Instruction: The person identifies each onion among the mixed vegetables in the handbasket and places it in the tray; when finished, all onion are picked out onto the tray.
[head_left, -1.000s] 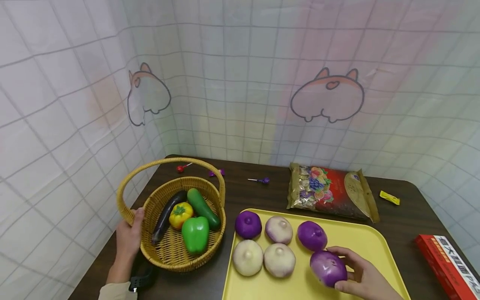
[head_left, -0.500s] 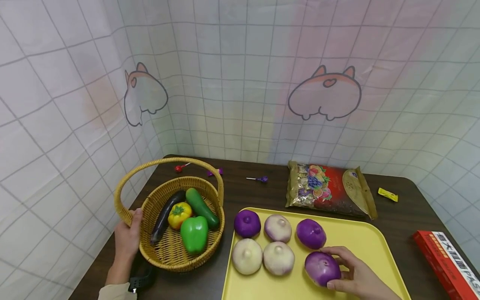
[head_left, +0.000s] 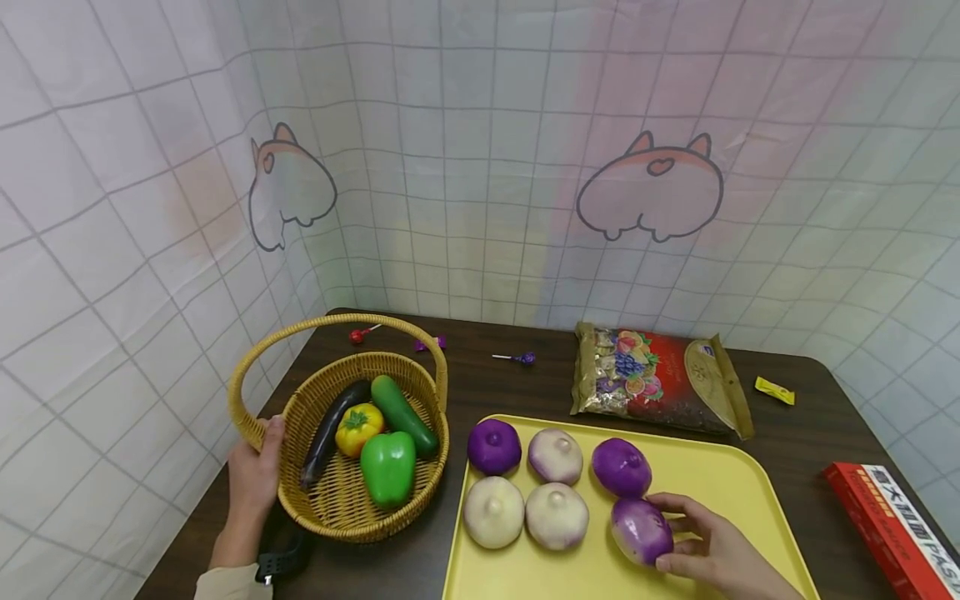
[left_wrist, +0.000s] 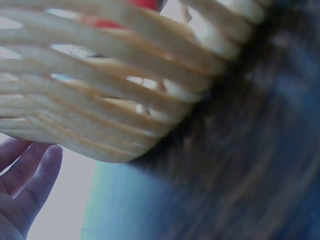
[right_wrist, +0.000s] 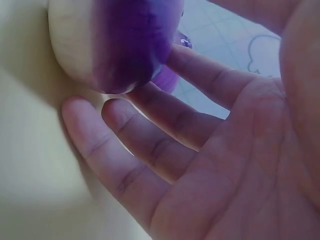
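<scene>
My left hand (head_left: 253, 475) holds a wicker basket (head_left: 360, 529) at its left side, thumb on the rim by the handle's base. Inside lie an eggplant (head_left: 327, 442), a cucumber (head_left: 405, 419), a yellow tomato-like vegetable (head_left: 358, 429) and a green bell pepper (head_left: 388, 471). In the left wrist view, fingertips (left_wrist: 47, 162) sit close to the basket's woven wall (left_wrist: 110, 100). My right hand (head_left: 712, 546) holds a purple-and-white turnip (head_left: 640, 533) low over the yellow tray (head_left: 720, 475), thumb and fingers at its right side. In the right wrist view, fingers touch this turnip (right_wrist: 120, 45).
Several other turnips stand in two rows on the tray, including a purple one (head_left: 622, 468) and a pale one (head_left: 493, 512). Behind lie a candy bag (head_left: 660, 379), lollipops (head_left: 525, 358) and a yellow wrapped candy (head_left: 775, 390). A red box (head_left: 892, 525) lies at the right.
The turnip in my right hand has moved slightly left and turned, bringing its pale side to the lower left. My left hand and the basket look unchanged.
</scene>
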